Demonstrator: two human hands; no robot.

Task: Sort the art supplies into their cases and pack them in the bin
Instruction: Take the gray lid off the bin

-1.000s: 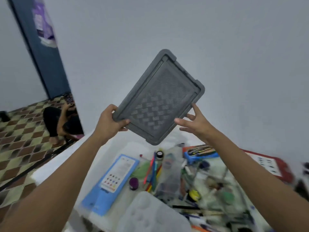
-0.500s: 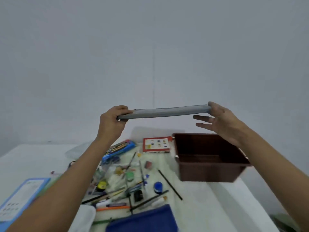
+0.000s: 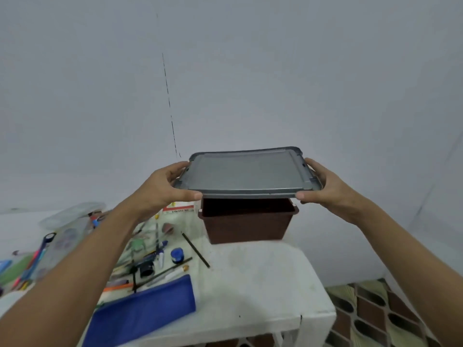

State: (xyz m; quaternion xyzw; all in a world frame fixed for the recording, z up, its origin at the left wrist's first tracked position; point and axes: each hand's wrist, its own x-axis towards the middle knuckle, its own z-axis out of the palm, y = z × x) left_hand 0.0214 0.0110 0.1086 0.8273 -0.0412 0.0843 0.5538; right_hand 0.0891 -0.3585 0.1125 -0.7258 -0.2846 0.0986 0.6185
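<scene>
I hold a flat grey lid [image 3: 246, 172] level in the air, just above the open brown bin [image 3: 246, 222] at the back of the white table [image 3: 263, 284]. My left hand [image 3: 162, 187] grips the lid's left edge, thumb underneath at the front corner. My right hand [image 3: 325, 186] grips its right edge the same way. Loose art supplies lie left of the bin: a blue paint pot [image 3: 177, 255], a black pot [image 3: 146, 267], brushes and pencils [image 3: 195, 250], and a blue zip pouch [image 3: 142, 314] at the front.
A clear plastic case [image 3: 64, 229] and coloured pens [image 3: 35, 261] lie at the far left. A red-edged box [image 3: 179, 209] peeks out behind my left hand. The table's right edge drops to a patterned floor [image 3: 370, 316]. A plain wall stands behind.
The lid has come down and forward from edge-on at eye level to flat just over the bin. My view has shifted right, and both hands keep their hold.
</scene>
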